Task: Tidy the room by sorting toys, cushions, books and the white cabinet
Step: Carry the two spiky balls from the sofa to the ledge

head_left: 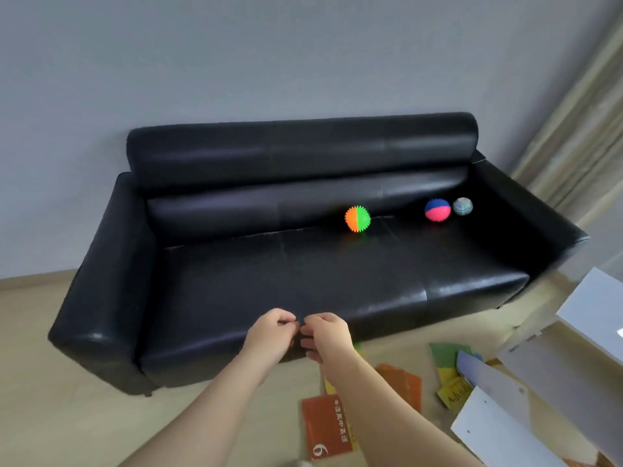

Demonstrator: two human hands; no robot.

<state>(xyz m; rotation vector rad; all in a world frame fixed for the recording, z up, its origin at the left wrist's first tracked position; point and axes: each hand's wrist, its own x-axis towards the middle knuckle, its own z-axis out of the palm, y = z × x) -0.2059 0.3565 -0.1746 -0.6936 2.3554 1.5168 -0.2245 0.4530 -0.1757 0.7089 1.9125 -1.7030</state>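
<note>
Risk: green-orange ball [357, 219] rolls off sofa [236, 281] if we jolt it; left hand [269, 332] and right hand [325, 335] curl together, and we cannot tell whether they pinch anything.

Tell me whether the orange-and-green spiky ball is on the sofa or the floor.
On the sofa. The spiky ball sits at the back of its seat, by the backrest.

The orange book [322, 424] bears a white "6" and Chinese characters.
</note>
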